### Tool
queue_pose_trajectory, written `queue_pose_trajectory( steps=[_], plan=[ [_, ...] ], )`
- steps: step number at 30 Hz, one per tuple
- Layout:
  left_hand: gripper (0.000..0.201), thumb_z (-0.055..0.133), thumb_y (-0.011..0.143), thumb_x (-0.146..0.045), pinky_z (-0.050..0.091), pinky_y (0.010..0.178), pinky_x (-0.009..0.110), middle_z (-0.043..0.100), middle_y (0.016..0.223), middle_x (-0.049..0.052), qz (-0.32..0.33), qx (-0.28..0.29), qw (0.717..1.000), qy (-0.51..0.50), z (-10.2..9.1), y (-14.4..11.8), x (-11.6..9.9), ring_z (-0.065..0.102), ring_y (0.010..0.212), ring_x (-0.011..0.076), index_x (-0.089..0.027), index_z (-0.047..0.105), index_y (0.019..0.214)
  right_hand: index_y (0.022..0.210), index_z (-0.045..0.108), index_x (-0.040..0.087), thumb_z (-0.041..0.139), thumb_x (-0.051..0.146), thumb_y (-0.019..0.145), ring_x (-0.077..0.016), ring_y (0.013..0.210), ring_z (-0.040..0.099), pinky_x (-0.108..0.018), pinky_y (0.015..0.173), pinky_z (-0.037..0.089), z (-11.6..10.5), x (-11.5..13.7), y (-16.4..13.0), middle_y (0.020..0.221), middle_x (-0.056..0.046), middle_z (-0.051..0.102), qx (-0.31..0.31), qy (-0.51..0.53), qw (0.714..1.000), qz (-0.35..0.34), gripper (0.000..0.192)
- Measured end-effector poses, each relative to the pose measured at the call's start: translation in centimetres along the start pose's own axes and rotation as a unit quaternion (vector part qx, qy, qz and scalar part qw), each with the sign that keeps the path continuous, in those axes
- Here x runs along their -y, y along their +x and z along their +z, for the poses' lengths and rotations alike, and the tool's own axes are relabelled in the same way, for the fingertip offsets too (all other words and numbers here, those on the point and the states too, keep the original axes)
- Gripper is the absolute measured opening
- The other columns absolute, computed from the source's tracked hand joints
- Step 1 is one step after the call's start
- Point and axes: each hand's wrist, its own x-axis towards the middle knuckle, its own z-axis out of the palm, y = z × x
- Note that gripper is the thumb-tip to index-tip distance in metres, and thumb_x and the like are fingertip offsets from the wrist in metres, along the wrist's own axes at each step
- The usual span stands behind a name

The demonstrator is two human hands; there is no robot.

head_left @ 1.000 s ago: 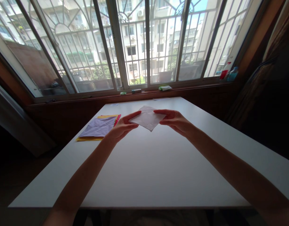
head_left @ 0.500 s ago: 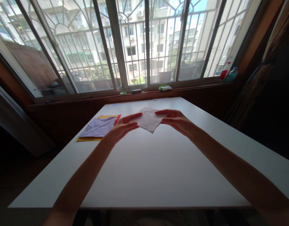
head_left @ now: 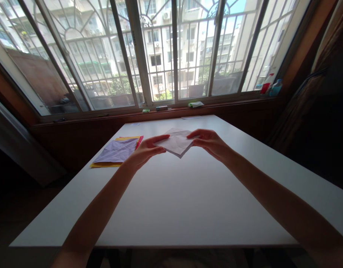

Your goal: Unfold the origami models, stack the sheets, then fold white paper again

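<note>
Paper (head_left: 178,143): a pale folded piece between my two hands, one corner turned toward me; it is over the far half of the table (head_left: 174,208), and I cannot tell whether it touches the top.
Left fingers (head_left: 158,138): pinching the paper at its left corner, one finger laid on the upper face and the rest at the edge below.
Right fingers (head_left: 198,133): pinching the right corner in the same way, bent a little more, one tip on the upper face and another at the edge beneath.
Arms: both reach forward over the white table, coming in from either side of me.
Purple sheet (head_left: 117,150): creased, lying on top of the pile at my left, just beside my left wrist.
Yellow sheet (head_left: 102,165): under the purple sheet, showing along its near edge and its far right corner.
Red sheet (head_left: 141,140): a strip of it shows at the right side of the pile, near my left knuckles.
Sill (head_left: 118,114): beyond the table, with a green-and-white packet (head_left: 196,104) and a small box (head_left: 161,108) on it; a blue bottle (head_left: 276,88) stands at the right end.
Window (head_left: 175,56): barred, pale buildings outside.
</note>
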Motion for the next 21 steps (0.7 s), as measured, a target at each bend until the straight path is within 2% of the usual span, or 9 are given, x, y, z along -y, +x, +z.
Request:
queue_pose_trajectory(
  steps=[12,21],
  plan=[
    [0.054,0.07,0.066,-0.03,0.046,0.08,0.03,0.065,0.1,0.007,0.012,-0.007,1.0,0.026,-0.04,-0.02,0.07,0.059,0.087,0.018,-0.02,0.057,0.116,0.083,0.069,0.019,0.071,0.031,0.066,-0.0157,0.078,0.059,-0.031,0.071,0.048,-0.06,0.15,-0.06,0.082,-0.002,0.065,0.009,-0.023,1.0,-0.002,0.021],
    [0.065,0.071,0.065,-0.026,0.047,0.082,0.034,0.061,0.108,0.006,0.005,-0.013,0.999,0.035,0.12,0.04,0.22,0.057,0.095,0.0214,-0.027,0.047,0.125,0.093,0.069,0.021,0.068,0.037,0.068,-0.0144,0.077,0.057,-0.029,0.069,0.048,0.4,0.02,-0.1,0.093,-0.005,0.065,-0.017,-0.057,0.998,0.008,0.03]
  ],
)
